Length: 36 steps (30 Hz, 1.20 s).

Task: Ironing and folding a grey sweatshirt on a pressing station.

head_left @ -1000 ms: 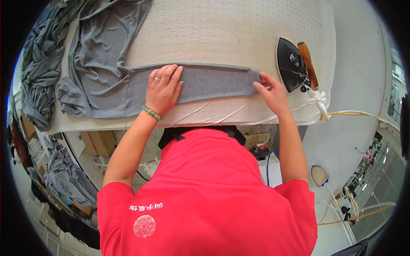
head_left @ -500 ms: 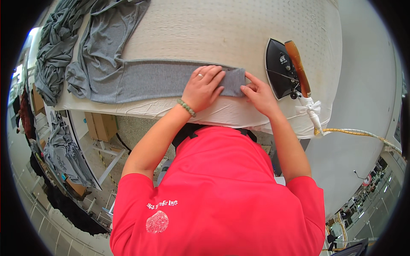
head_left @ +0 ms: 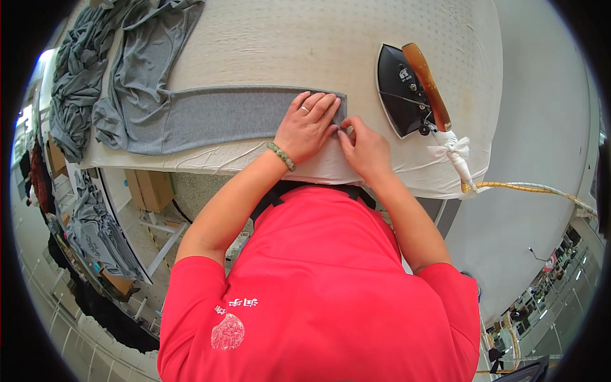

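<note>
A grey knit garment [head_left: 149, 76] lies on the padded ironing table, with its sleeve [head_left: 223, 118] stretched flat along the near edge. My left hand [head_left: 307, 127] rests on top of the sleeve close to its cuff end, palm down and fingers laid out. At the near corner of the cuff, my right hand [head_left: 366, 149] pinches the fabric between thumb and forefinger. The fingertips of both hands almost meet there. Right of my hands sits a black iron [head_left: 401, 89] with a brown handle, touched by neither hand.
A heap of grey garments [head_left: 79, 83] lies at the table's left end. A cloth-wrapped joint [head_left: 458, 158] links the iron to a yellow-and-white hose [head_left: 528, 187] trailing right. Below the table at left are a cardboard box [head_left: 149, 190] and a stack of grey clothes [head_left: 98, 229].
My right hand has moved from the end edge of the cuff to its near corner, closing into a pinch. The left hand stays flat on the sleeve. The whole view has shifted slightly.
</note>
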Each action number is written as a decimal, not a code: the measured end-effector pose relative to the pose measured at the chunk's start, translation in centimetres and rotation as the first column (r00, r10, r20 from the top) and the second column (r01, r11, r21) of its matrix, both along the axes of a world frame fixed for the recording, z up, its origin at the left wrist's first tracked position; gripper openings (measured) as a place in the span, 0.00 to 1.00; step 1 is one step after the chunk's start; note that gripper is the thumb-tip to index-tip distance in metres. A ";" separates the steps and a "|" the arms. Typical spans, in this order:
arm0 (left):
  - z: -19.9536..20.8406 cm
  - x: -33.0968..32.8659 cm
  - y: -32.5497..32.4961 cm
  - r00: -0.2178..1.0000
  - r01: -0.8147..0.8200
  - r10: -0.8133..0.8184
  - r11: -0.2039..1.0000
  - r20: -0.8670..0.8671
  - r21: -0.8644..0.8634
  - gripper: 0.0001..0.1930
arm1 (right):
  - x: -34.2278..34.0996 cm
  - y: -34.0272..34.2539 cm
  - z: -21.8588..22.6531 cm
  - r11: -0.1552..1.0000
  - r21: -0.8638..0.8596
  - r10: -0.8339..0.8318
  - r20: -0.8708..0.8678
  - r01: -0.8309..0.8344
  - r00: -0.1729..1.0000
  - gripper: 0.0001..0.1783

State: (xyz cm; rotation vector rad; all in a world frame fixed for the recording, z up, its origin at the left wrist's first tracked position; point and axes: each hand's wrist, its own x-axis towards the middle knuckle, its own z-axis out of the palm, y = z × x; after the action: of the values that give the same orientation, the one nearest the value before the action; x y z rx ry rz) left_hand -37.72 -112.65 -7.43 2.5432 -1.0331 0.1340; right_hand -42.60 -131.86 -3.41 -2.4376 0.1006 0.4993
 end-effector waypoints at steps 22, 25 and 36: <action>0.8 0.1 -0.7 0.962 -0.174 0.126 0.967 -0.244 -0.187 0.38 | 5.9 -8.7 7.7 0.817 -0.489 0.353 0.002 -0.307 0.935 0.27; 1.1 0.3 -0.4 0.962 -0.168 0.113 0.963 -0.247 -0.211 0.37 | 6.0 -6.5 8.5 0.801 -0.478 0.362 -0.092 -0.360 0.928 0.28; 0.4 0.3 3.1 0.987 -0.112 0.088 0.976 -0.133 -0.187 0.28 | 6.1 -1.8 6.5 0.771 -0.417 0.480 -0.115 -0.481 0.869 0.25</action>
State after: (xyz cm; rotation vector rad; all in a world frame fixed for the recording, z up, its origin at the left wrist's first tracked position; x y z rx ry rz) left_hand -37.40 -109.53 -7.05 2.3937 -0.8040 0.0981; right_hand -36.51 -133.65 3.07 -2.9087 -0.4834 0.7720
